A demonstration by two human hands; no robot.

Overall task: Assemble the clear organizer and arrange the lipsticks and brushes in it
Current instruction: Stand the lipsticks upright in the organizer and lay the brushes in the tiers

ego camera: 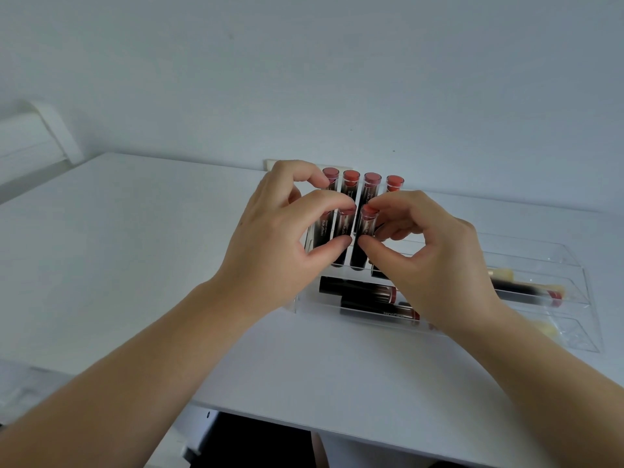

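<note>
A clear acrylic organizer (574, 282) stands on the white table (141, 251). Several dark lipsticks with pink and red tops stand upright in its left slots, a back row (351, 184) and a front row. My left hand (270, 251) pinches a front-row lipstick (342, 228) between thumb and forefinger. My right hand (435, 265) pinches the neighbouring lipstick (366, 228) the same way. More lipsticks (358, 290) lie flat in the front tray. A brush (526, 288) lies in a tray on the right, partly hidden by my right hand.
The organizer's right-hand trays hold a pale yellowish item (547, 329) near the front. The white wall rises just behind the table. A white ledge (37, 140) sits at the far left. The table's front edge (304, 420) runs below my forearms.
</note>
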